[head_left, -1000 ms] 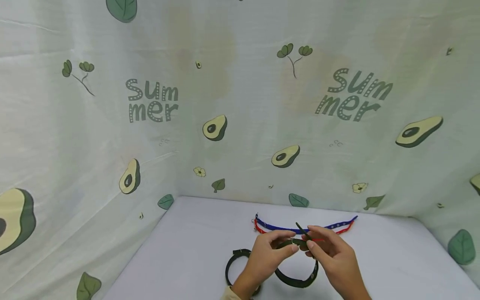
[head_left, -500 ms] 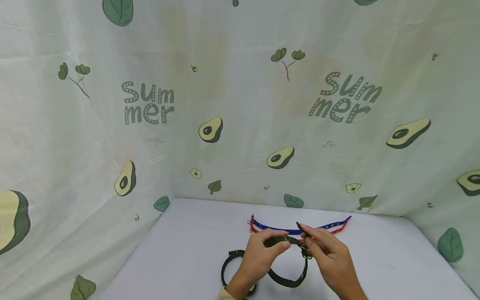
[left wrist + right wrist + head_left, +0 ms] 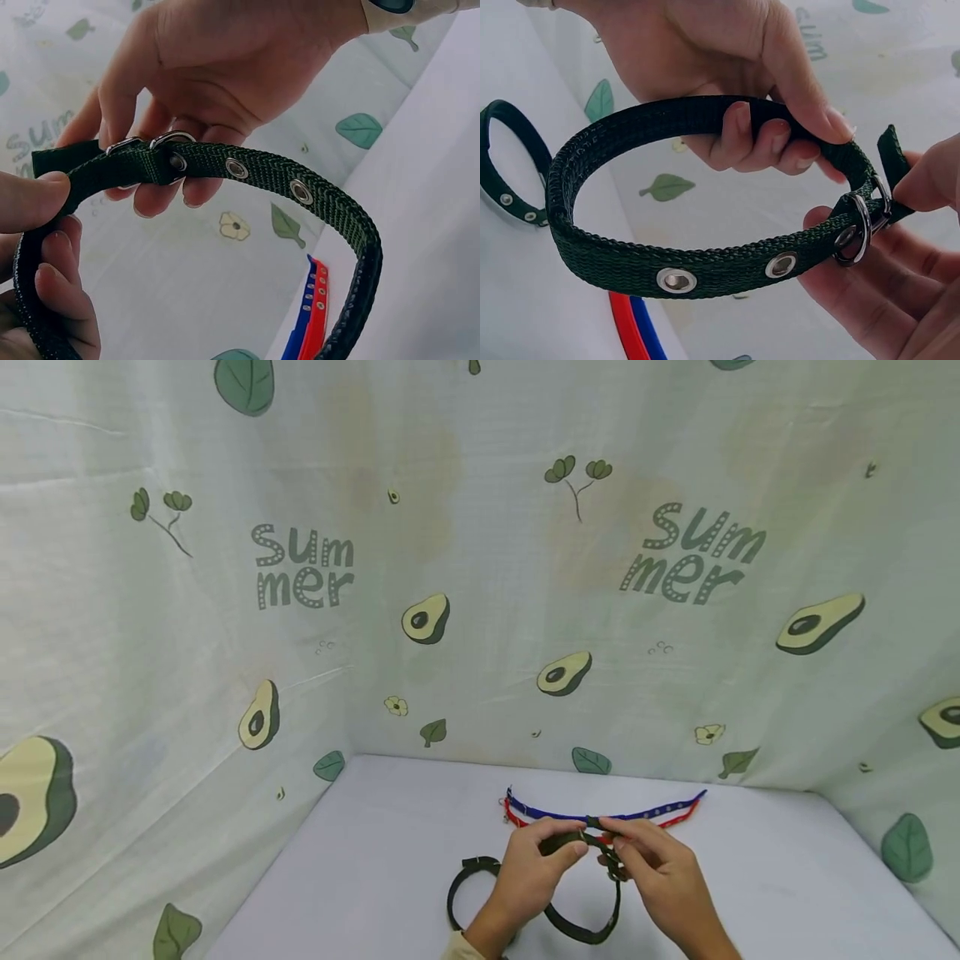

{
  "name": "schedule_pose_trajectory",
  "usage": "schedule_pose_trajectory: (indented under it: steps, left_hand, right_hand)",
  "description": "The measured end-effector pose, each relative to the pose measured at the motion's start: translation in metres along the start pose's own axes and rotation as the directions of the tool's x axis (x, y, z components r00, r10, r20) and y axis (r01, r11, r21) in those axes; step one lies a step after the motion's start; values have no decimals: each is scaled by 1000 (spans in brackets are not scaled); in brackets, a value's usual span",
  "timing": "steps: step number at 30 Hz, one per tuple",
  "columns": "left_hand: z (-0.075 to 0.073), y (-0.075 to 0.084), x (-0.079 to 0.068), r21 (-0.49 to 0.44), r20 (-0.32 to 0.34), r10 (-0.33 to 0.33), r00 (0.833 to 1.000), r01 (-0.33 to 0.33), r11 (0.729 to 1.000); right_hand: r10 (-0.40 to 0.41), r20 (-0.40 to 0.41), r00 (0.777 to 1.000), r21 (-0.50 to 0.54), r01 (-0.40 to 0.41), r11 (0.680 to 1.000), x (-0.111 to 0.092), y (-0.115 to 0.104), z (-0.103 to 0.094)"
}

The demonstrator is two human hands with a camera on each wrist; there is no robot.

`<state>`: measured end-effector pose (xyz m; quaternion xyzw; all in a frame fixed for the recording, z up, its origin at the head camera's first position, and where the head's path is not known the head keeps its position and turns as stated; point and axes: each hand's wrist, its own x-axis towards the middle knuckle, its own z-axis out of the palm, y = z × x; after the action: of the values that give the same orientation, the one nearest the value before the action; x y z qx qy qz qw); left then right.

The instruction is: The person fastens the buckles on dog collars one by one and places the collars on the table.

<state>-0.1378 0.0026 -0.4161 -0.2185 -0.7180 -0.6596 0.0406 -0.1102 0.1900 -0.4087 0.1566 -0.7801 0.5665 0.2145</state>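
A green webbing pet collar [image 3: 577,933] with metal eyelets hangs in a loop between both hands. My left hand [image 3: 521,881] grips its padded strap, thumb on one face and fingers curled round the other, as the left wrist view shows. With thumb and fingers my right hand [image 3: 667,877] pinches the strap's loose tail [image 3: 891,161], just past the metal buckle [image 3: 885,199]. A D-ring [image 3: 866,232] sits beside the buckle. Other fingers of the right hand lie behind the eyelet band [image 3: 270,178].
A dark looped collar [image 3: 453,897] lies on the white table [image 3: 360,860] by the left forearm. Behind the hands, a blue collar [image 3: 540,814] and a red collar [image 3: 678,818] lie stretched side by side. A cloth printed with avocados hangs behind the table.
The strap's tail stood up above the right fingers one second ago; now it is bent down and points left toward the left fingertips. Both hands keep hold of the green collar.
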Motion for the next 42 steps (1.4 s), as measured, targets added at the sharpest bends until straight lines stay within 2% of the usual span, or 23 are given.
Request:
schedule_pose_trajectory:
  steps: [7,12,16,27,31,36,42]
  left_hand:
    - [5,2,2,9,6,27,1000,-27,1000]
    - [2,2,-1,18,-10,-8,1000,8,1000]
    - [1,2,-3,10,-8,-33,999,33,999]
    - [6,4,-3,-13,-9,-16,1000,16,1000]
    - [7,5,-2,-24,6,-8,1000,8,1000]
    - [3,5,-3,-15,-9,-5,1000,5,1000]
    - [1,3,-1,-3,-5,16,1000,-16,1000]
  right_hand:
    - [-28,-22,999,-31,27,999,2,-2,-1]
    - [37,-22,999,26,-37,999,1,-3,5]
    - [86,-40,995,18,-85,996,0,-4,10]
    - [142,-49,989,-44,-145,989,2,-10,7]
    - [146,-57,988,-64,-149,987,1,-10,4]
    - [140,-32,990,-46,-141,989,1,-9,7]
    - [98,-40,994,-54,-100,994,2,-6,11]
